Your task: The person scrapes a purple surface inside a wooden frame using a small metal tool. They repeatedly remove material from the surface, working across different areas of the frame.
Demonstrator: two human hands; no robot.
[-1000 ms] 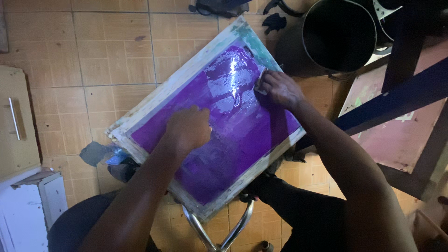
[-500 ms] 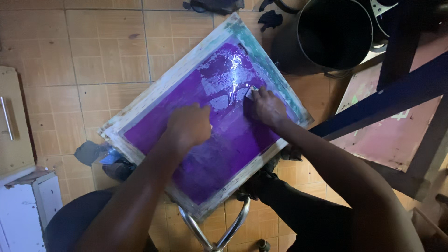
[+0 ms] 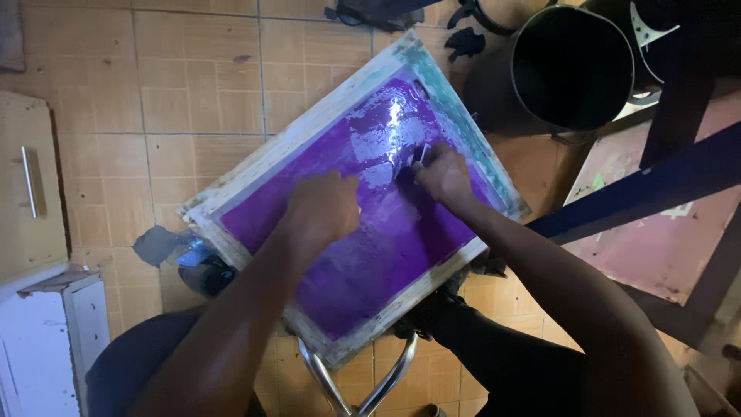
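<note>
A wooden printing frame (image 3: pixel 255 166) with a wet purple mesh screen (image 3: pixel 370 255) rests tilted on my lap over a metal stool. My left hand (image 3: pixel 323 207) presses fingers-down on the middle of the purple mesh; whether it holds a cloth I cannot tell. My right hand (image 3: pixel 441 174) is closed on a small dark scrubbing piece (image 3: pixel 417 161) and pushes it against the mesh near the upper right, beside a glossy wet patch (image 3: pixel 384 127).
A large black bucket (image 3: pixel 570 66) stands at the upper right, near a dark blue metal bar (image 3: pixel 656 181) and a stained pink board (image 3: pixel 656 247). A wooden panel with a metal handle (image 3: pixel 31 181) and a white box (image 3: pixel 46 347) sit at the left on the tiled floor.
My right hand slid leftward from the frame's right edge toward the middle of the mesh. My left hand stayed pressed on the centre. The view shifted slightly.
</note>
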